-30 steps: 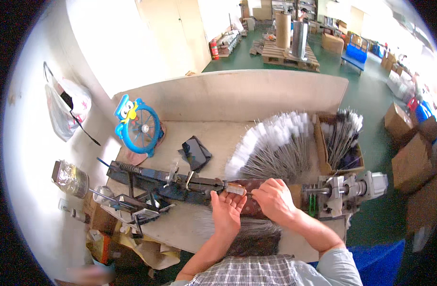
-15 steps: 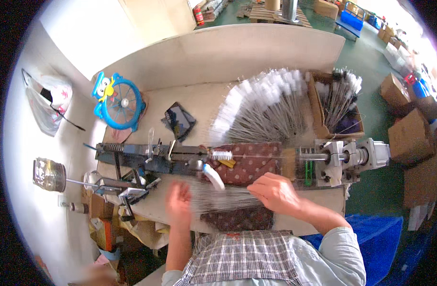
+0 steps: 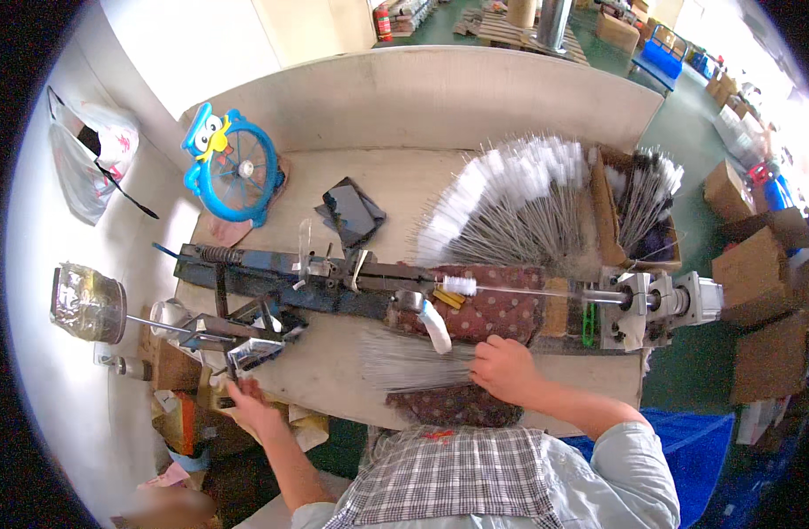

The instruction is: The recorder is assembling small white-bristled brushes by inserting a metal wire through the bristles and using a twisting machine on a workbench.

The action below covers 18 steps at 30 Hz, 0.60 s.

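My left hand (image 3: 253, 407) reaches to the lower left, its fingers stretched out beside a metal lever frame (image 3: 246, 339), with nothing seen in it. At the right end of a bundle of thin metal wires (image 3: 413, 361), my right hand (image 3: 507, 370) has its fingers pinched together on the wire ends. Above the wires, a small white brush (image 3: 458, 286) on a wire stem sits in a long bench machine (image 3: 378, 273). The stem runs right to a motor-driven spindle (image 3: 633, 300). A white-wrapped curved handle (image 3: 436, 328) points toward the wires.
Many white wire brushes (image 3: 519, 189) lie fanned behind the machine, beside a cardboard box (image 3: 609, 231) holding more. A blue toy-like fan (image 3: 237, 167) and a dark pouch (image 3: 351, 212) sit at the back left. A brown dotted cloth (image 3: 501, 322) lies under the brush.
My left hand has moved left from beside the wires to the lever frame. The brush's bristles now look rounder. My right hand stays at the wire ends, while the view has shifted slightly.
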Each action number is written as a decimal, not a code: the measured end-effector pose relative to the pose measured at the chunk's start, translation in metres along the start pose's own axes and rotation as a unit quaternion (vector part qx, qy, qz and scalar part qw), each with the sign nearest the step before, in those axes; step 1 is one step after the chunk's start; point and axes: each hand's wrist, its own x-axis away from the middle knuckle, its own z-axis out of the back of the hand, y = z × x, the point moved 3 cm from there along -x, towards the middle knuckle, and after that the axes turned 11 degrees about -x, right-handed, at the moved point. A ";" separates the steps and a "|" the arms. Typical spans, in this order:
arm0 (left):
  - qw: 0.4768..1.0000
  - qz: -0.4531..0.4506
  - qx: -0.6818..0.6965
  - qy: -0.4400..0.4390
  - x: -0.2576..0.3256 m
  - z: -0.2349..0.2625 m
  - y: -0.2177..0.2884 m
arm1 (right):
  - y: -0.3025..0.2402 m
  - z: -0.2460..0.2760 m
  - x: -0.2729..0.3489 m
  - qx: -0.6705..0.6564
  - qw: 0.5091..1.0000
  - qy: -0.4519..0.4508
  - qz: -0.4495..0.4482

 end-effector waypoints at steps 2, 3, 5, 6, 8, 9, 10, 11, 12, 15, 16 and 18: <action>0.999 -0.013 0.001 0.039 0.038 -0.021 -0.007 | 0.001 0.007 0.002 0.013 1.000 -0.012 0.002; 0.995 0.040 0.059 -0.071 0.043 -0.027 -0.021 | 0.001 0.008 0.004 0.021 1.000 -0.021 0.006; 0.972 0.093 0.116 -0.180 0.067 -0.043 -0.037 | 0.001 0.007 0.006 0.033 0.999 -0.037 0.012; 0.967 0.113 0.122 -0.191 0.086 -0.056 -0.041 | 0.001 0.006 0.006 0.043 0.998 -0.048 0.021; 0.961 0.134 0.124 -0.206 0.120 -0.084 -0.041 | 0.003 0.009 0.007 0.041 0.998 -0.051 0.018; 0.946 0.149 0.112 -0.266 0.142 -0.097 -0.032 | 0.005 0.010 0.009 0.039 0.998 -0.054 0.016; 0.926 0.163 0.098 -0.326 0.163 -0.111 -0.024 | 0.008 0.011 0.011 0.037 0.998 -0.050 0.014; 0.927 0.160 0.096 -0.326 0.179 -0.122 -0.018 | 0.010 0.013 0.012 0.018 0.999 -0.032 0.014; 0.910 0.139 0.086 -0.380 0.197 -0.137 -0.012 | 0.012 0.015 0.014 0.000 1.000 -0.012 0.014; 0.834 0.037 -0.015 -0.550 0.229 -0.180 -0.024 | 0.006 0.010 0.008 -0.055 0.996 0.062 0.014; 0.854 0.074 -0.034 -0.513 0.258 -0.191 -0.034 | 0.002 -0.001 0.002 -0.056 0.996 0.066 0.014; 0.859 0.099 -0.149 -0.480 0.275 -0.205 -0.023 | -0.002 -0.022 -0.014 -0.054 0.998 0.033 -0.003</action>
